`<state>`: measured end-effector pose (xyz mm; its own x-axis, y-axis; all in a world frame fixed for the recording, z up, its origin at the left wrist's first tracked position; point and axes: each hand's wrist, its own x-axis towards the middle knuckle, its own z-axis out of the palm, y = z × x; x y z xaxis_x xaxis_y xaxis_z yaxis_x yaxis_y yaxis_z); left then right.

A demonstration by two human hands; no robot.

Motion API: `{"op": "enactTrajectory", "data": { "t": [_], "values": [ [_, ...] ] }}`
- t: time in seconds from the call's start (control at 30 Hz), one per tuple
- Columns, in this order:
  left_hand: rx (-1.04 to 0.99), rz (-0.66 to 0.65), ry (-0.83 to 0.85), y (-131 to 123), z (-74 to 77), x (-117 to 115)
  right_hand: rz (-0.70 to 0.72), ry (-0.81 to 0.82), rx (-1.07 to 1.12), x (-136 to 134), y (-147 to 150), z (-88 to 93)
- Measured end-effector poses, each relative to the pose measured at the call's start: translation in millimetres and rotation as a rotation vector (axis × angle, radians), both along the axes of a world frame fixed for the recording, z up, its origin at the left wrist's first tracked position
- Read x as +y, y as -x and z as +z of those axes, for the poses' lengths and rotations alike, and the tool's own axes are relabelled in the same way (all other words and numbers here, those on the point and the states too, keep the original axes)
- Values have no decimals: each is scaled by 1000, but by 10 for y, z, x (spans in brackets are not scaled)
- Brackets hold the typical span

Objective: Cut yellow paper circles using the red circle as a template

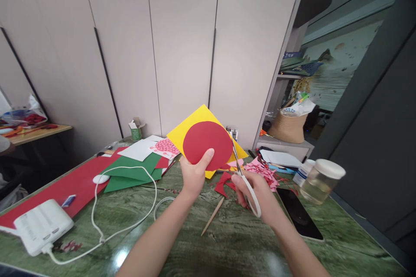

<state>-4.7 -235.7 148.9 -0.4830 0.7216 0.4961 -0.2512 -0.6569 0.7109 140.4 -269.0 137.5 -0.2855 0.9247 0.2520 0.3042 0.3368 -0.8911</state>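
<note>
Pinched in my left hand (pixel 193 177) are a red paper circle (pixel 204 140) and a yellow paper sheet (pixel 182 132) lying behind it, both held up above the table. My left thumb presses on the circle's lower part; the other fingers are hidden behind the paper. My right hand (pixel 256 190) grips white-handled scissors (pixel 251 194). Their blades (pixel 236 156) point upward at the right side of the yellow sheet, close along the circle's edge. Below the papers lie red paper scraps (pixel 222 184), with a heap of pink scraps (pixel 261 171) to their right.
On the green table (pixel 182 246) lie a wooden stick (pixel 212 216), a phone (pixel 299 214) and a lidded jar (pixel 321 184) at right. Green sheets (pixel 133 175), red paper (pixel 87 181) and a white power bank (pixel 43 225) with its cable (pixel 125 227) occupy the left.
</note>
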Motion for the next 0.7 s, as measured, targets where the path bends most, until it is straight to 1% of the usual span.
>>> {"op": "enactTrajectory", "data": {
  "t": [0.13, 0.43, 0.7],
  "values": [
    [4, -15, 7, -2, -1, -9, -4, -5, 5, 2, -10, -1],
    [19, -2, 10, 17, 4, 4, -23, 34, 16, -19, 2, 35],
    [38, -56, -49, 62, -3, 21, -35, 18, -20, -10, -9, 31]
  ]
}}
